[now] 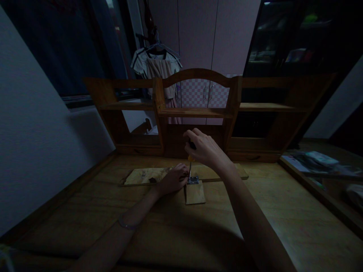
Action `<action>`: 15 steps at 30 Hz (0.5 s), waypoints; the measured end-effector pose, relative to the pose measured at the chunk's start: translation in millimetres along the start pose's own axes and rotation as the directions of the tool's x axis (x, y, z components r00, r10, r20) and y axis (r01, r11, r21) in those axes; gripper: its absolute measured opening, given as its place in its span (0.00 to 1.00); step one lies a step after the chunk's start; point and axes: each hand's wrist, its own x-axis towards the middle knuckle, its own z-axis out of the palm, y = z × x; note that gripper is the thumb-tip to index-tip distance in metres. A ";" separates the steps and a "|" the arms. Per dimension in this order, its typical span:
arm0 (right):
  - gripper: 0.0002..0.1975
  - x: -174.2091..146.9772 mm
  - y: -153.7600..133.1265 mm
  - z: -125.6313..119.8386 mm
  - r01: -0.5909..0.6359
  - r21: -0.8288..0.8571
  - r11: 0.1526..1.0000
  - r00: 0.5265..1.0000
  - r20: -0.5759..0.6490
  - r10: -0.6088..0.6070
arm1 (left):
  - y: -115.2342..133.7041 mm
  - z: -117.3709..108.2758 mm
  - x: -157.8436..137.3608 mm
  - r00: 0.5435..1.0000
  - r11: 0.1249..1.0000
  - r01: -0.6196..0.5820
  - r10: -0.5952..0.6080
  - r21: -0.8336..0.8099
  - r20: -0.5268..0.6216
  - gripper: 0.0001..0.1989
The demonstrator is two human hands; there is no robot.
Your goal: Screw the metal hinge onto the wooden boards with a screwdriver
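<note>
The right hand (205, 147) arches in from 1 o'clock, fingers pinching the upright screwdriver (191, 158) by its black-and-yellow handle, the shaft reaching a shiny metal hinge (194, 180) at its 9 o'clock side. The hinge lies at the 12 o'clock end of a squarish wooden block (195, 194), beside a rough-edged plank (138, 175). At 9 o'clock, the left hand (173, 178) curls its fingers; their grip I cannot tell.

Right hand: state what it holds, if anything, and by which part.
The right hand grips a screwdriver by the dark upper part of its handle.
</note>
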 end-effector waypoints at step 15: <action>0.16 -1.9 -0.7 0.6 -0.003 0.004 1.000 1.000 -0.004 0.003 | -3.6 4.2 -0.9 1.000 1.000 -0.022 0.022 -0.014 0.000 0.08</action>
